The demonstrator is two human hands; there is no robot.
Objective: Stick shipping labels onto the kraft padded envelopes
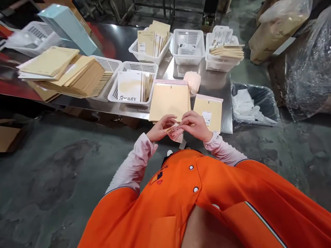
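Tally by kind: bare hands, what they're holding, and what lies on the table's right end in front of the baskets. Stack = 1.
Bare hands (left hand, right hand): 2
Clear printed plastic packet: 1
Stack of flat tan envelopes: 1
Flat tan envelope with a white label: 1
Pale pink rounded bundle: 1
Total: 6

A pale blue box (67, 29) sits upper left; a plastic-lined bin (267, 97) holds crumpled white sheets (244, 105).
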